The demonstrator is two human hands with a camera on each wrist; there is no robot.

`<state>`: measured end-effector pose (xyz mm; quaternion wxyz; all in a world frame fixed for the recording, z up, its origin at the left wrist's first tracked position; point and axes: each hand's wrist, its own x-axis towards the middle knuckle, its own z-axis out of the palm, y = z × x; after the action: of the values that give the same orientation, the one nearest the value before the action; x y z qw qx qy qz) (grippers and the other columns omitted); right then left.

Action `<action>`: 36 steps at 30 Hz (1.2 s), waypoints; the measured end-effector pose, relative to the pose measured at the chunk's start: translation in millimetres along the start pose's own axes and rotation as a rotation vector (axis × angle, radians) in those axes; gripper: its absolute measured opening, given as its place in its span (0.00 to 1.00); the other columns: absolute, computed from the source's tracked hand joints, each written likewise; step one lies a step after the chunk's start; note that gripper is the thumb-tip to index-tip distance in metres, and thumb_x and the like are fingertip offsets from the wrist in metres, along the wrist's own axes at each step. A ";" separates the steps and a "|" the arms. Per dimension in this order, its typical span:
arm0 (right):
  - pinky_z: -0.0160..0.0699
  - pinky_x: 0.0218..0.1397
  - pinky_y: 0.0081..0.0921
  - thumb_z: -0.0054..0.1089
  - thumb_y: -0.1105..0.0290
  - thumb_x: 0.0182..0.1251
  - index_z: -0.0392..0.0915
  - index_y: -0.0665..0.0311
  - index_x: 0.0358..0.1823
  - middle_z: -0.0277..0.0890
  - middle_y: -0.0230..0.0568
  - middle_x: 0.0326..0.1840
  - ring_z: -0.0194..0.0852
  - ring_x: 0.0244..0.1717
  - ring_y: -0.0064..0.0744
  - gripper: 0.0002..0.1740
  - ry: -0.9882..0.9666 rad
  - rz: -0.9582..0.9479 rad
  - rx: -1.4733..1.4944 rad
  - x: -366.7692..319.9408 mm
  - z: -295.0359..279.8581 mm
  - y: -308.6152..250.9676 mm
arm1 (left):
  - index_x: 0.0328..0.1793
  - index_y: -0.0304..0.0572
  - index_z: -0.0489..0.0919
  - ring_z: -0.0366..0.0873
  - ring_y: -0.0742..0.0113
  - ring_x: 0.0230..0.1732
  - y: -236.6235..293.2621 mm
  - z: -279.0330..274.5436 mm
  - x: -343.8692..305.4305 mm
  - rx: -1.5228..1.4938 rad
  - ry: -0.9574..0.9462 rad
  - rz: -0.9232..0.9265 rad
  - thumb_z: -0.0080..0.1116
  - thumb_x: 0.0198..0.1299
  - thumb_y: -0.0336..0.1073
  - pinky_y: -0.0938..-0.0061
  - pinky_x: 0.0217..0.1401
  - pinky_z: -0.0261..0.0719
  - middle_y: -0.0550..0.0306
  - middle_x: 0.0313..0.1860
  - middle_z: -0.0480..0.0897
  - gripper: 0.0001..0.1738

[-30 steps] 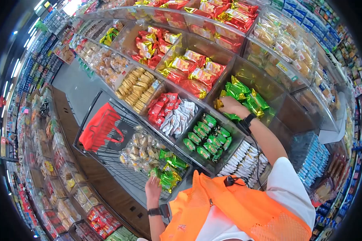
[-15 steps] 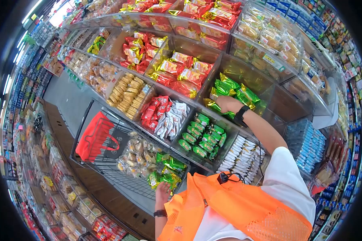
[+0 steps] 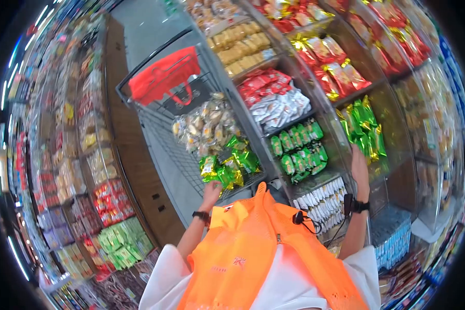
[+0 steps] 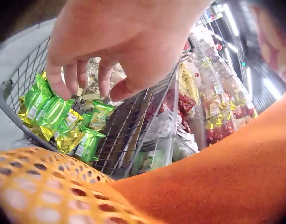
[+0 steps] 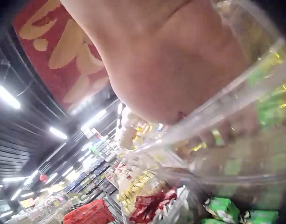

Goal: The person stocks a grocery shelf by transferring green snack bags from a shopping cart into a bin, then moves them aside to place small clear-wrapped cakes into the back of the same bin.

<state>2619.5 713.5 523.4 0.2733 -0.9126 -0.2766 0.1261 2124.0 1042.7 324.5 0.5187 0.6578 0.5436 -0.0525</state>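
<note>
My left hand (image 3: pixel 212 194) hovers at the near end of the shopping cart, its fingers loosely bent and holding nothing. Below it in the left wrist view lie several green and gold snack packets (image 4: pixel 54 112). My right hand (image 3: pixel 360 168) is at the near edge of a clear-walled bin with more green and gold packets (image 3: pixel 364 126). In the right wrist view its fingers lie behind a clear panel (image 5: pixel 218 105), blurred, with bits of green and gold beside them; I cannot tell whether they grip a packet.
The cart also carries clear-wrapped snacks (image 3: pixel 206 126) and a red bag (image 3: pixel 165 75) at its far end. Nearby bins hold small green packs (image 3: pixel 299 150), white sticks (image 3: pixel 320 204) and red packets (image 3: pixel 338 62). Shelving with a brown side (image 3: pixel 139 155) stands to the left.
The head view has turned, so the cart and bins appear rotated. My right hand has drawn back from among the green packets to the bin's near edge. The left stays by the cart's packets.
</note>
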 end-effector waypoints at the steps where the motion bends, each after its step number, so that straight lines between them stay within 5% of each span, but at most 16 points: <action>1: 0.73 0.60 0.49 0.34 0.58 0.83 0.81 0.68 0.55 0.81 0.60 0.54 0.77 0.56 0.63 0.26 0.038 0.059 -0.069 -4.9 2.1 -1.8 | 0.56 0.40 0.80 0.80 0.48 0.53 -1.9 -1.9 11.9 0.044 -0.047 -0.011 0.68 0.54 0.43 0.58 0.52 0.79 0.38 0.52 0.82 0.25; 8: 0.76 0.52 0.54 0.37 0.52 0.82 0.86 0.66 0.48 0.84 0.60 0.44 0.80 0.47 0.64 0.29 0.224 0.269 -0.435 -2.2 15.7 -29.2 | 0.69 0.47 0.73 0.65 0.31 0.72 5.6 -21.9 89.3 0.453 0.126 0.105 0.75 0.47 0.45 0.47 0.65 0.74 0.30 0.74 0.66 0.41; 10: 0.76 0.51 0.55 0.37 0.56 0.82 0.81 0.65 0.58 0.84 0.59 0.46 0.81 0.46 0.64 0.25 0.155 0.245 -0.607 -1.6 16.5 -2.1 | 0.73 0.48 0.68 0.60 0.27 0.75 -9.6 -14.4 119.8 0.560 0.261 0.180 0.78 0.46 0.45 0.45 0.68 0.73 0.31 0.78 0.60 0.47; 11: 0.76 0.51 0.55 0.37 0.57 0.82 0.79 0.64 0.61 0.84 0.58 0.47 0.81 0.47 0.64 0.24 0.125 0.201 -0.696 -4.1 16.0 11.2 | 0.77 0.50 0.63 0.52 0.22 0.78 4.6 -24.9 121.3 0.451 0.168 0.097 0.79 0.45 0.42 0.42 0.73 0.69 0.31 0.81 0.54 0.52; 14: 0.74 0.50 0.57 0.38 0.54 0.82 0.77 0.69 0.60 0.82 0.61 0.51 0.80 0.48 0.63 0.27 0.136 0.104 -0.843 -9.7 21.7 34.7 | 0.80 0.43 0.58 0.59 0.31 0.77 -25.0 -18.2 154.4 0.541 0.064 0.017 0.76 0.50 0.47 0.50 0.77 0.67 0.28 0.79 0.58 0.54; 16: 0.77 0.49 0.55 0.41 0.61 0.80 0.71 0.66 0.69 0.81 0.59 0.50 0.81 0.47 0.61 0.24 0.241 0.085 -0.600 -1.0 24.0 42.8 | 0.82 0.40 0.52 0.62 0.31 0.76 -48.8 -14.3 170.8 0.648 -0.104 -0.044 0.78 0.49 0.51 0.54 0.79 0.64 0.23 0.78 0.57 0.60; 17: 0.78 0.48 0.55 0.41 0.63 0.80 0.70 0.65 0.70 0.81 0.60 0.50 0.81 0.46 0.62 0.24 0.198 0.101 -0.686 -9.1 25.2 52.2 | 0.81 0.40 0.49 0.60 0.27 0.76 -57.8 -18.0 175.9 0.493 -0.227 -0.148 0.83 0.37 0.51 0.53 0.79 0.65 0.20 0.76 0.56 0.69; 19: 0.80 0.47 0.54 0.41 0.66 0.79 0.68 0.64 0.71 0.81 0.62 0.49 0.82 0.46 0.62 0.23 0.144 0.159 -0.865 -9.0 26.3 69.1 | 0.79 0.39 0.50 0.60 0.30 0.76 -75.7 -25.5 179.2 0.159 -0.222 -0.188 0.85 0.34 0.51 0.52 0.78 0.67 0.24 0.75 0.60 0.70; 22: 0.77 0.56 0.56 0.34 0.61 0.82 0.66 0.64 0.71 0.81 0.63 0.53 0.80 0.51 0.66 0.24 0.044 0.316 -0.882 -8.3 26.5 36.7 | 0.83 0.38 0.48 0.60 0.31 0.77 -104.1 -18.3 205.7 0.324 -0.168 -0.273 0.85 0.31 0.55 0.52 0.79 0.65 0.22 0.79 0.55 0.76; 25: 0.77 0.56 0.55 0.34 0.62 0.82 0.64 0.65 0.72 0.81 0.64 0.52 0.80 0.51 0.66 0.25 0.023 0.400 -0.852 -7.3 26.9 24.0 | 0.84 0.37 0.46 0.56 0.31 0.80 -72.4 -30.9 184.4 0.322 -0.168 -0.366 0.83 0.34 0.59 0.53 0.81 0.62 0.22 0.80 0.53 0.76; 28: 0.77 0.57 0.55 0.32 0.55 0.82 0.71 0.68 0.67 0.81 0.65 0.51 0.80 0.53 0.67 0.28 0.114 0.501 -0.680 -6.1 29.7 48.2 | 0.84 0.36 0.48 0.54 0.29 0.80 -91.1 -16.2 198.8 0.343 -0.199 -0.347 0.81 0.37 0.61 0.52 0.81 0.61 0.21 0.80 0.53 0.74; 29: 0.75 0.60 0.56 0.27 0.46 0.82 0.79 0.69 0.58 0.81 0.68 0.52 0.78 0.56 0.68 0.36 0.143 0.716 -0.500 -3.4 22.1 -1.2 | 0.82 0.34 0.54 0.56 0.31 0.79 -89.7 -20.0 194.4 0.336 -0.219 -0.319 0.80 0.39 0.62 0.53 0.81 0.63 0.23 0.79 0.56 0.70; 32: 0.72 0.63 0.57 0.22 0.39 0.80 0.83 0.70 0.51 0.80 0.70 0.54 0.77 0.56 0.70 0.44 0.191 0.502 -0.637 -9.1 30.2 14.2 | 0.75 0.31 0.67 0.61 0.36 0.78 -107.0 -25.0 200.5 0.143 -0.262 -0.318 0.81 0.37 0.60 0.55 0.79 0.64 0.26 0.77 0.63 0.62; 33: 0.73 0.62 0.57 0.22 0.39 0.80 0.83 0.70 0.51 0.80 0.70 0.53 0.78 0.55 0.70 0.44 0.211 0.530 -0.605 -4.0 31.2 16.6 | 0.65 0.30 0.77 0.74 0.40 0.68 -105.2 -24.6 193.3 0.137 -0.150 -0.304 0.81 0.37 0.58 0.56 0.70 0.74 0.30 0.67 0.77 0.52; 36: 0.75 0.58 0.58 0.24 0.43 0.81 0.78 0.65 0.58 0.81 0.68 0.53 0.79 0.53 0.69 0.37 0.191 0.596 -0.581 -7.1 31.7 29.0 | 0.58 0.29 0.81 0.85 0.45 0.51 -88.3 -37.6 181.8 0.019 -0.217 -0.344 0.82 0.35 0.55 0.57 0.55 0.83 0.37 0.54 0.85 0.47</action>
<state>2614.3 702.8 481.5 -0.0194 -0.9993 0.0018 0.0314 2110.8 1179.2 171.4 0.5514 0.5506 0.5883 -0.2159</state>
